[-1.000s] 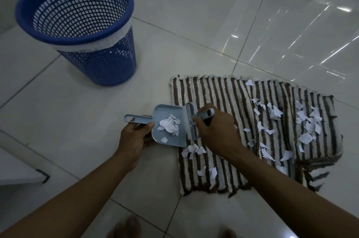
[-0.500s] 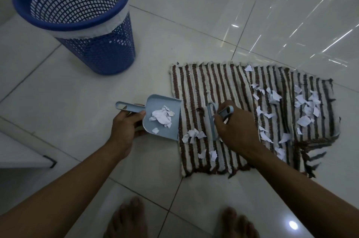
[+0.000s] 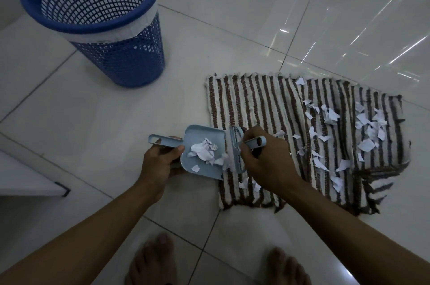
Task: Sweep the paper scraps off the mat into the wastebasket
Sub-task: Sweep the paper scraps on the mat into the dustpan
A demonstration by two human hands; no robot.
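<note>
At mat point(image 3: 263, 103) edge: left hand point(image 3: 158, 164) grips one dustpan point(image 3: 193, 130), right hand point(image 3: 267, 161) grips one brush point(image 3: 253, 141); one wastebasket point(image 3: 121, 63).

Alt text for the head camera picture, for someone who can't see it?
The right hand sweeps paper scraps off a striped mat with a brush into a dustpan held by the left hand. More scraps lie across the mat; a blue wastebasket stands nearby.

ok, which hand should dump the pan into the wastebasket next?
Left. The left hand holds the dustpan, scraps in it, and the wastebasket stands on that side. The right hand holds the brush over the mat.
</note>
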